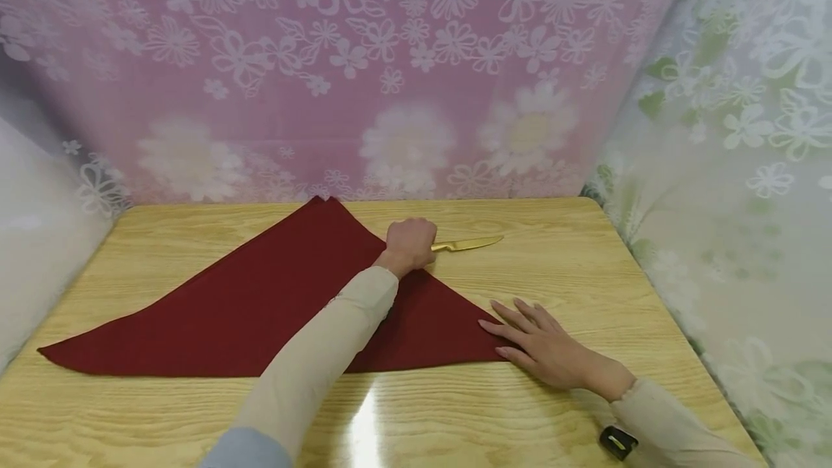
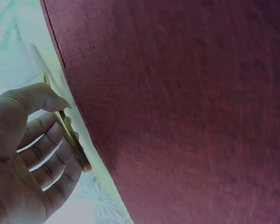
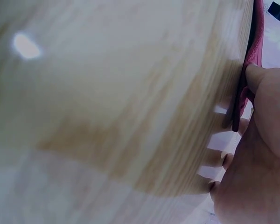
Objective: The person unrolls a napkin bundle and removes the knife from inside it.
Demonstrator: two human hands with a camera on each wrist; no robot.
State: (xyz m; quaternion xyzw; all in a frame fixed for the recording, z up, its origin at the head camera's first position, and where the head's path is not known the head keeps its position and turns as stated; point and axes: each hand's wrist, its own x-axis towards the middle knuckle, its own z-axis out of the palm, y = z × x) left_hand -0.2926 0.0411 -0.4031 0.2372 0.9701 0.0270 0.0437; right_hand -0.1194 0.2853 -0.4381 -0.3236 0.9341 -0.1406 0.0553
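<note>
A dark red cloth napkin (image 1: pixel 273 295) lies folded in a broad triangle on the table, its top point toward the far edge. My left hand (image 1: pixel 411 243) reaches over the napkin's right slope and grips a gold table knife (image 1: pixel 474 243), blade pointing right. In the left wrist view, thumb and curled fingers close round the knife's handle (image 2: pixel 75 145) beside the napkin's edge (image 2: pixel 79 100). My right hand (image 1: pixel 552 352) rests with spread fingers at the napkin's right corner. The right wrist view has its thumb (image 3: pixel 261 77) against the red cloth (image 3: pixel 255 44).
The wood-grain table (image 1: pixel 559 425) ends at a pink flowered curtain (image 1: pixel 416 78) behind. A pale flowered sheet (image 1: pixel 747 186) hangs along the right edge, and a whitish one (image 1: pixel 39 237) stands at the left. A small black device (image 1: pixel 617 443) sits by my right sleeve.
</note>
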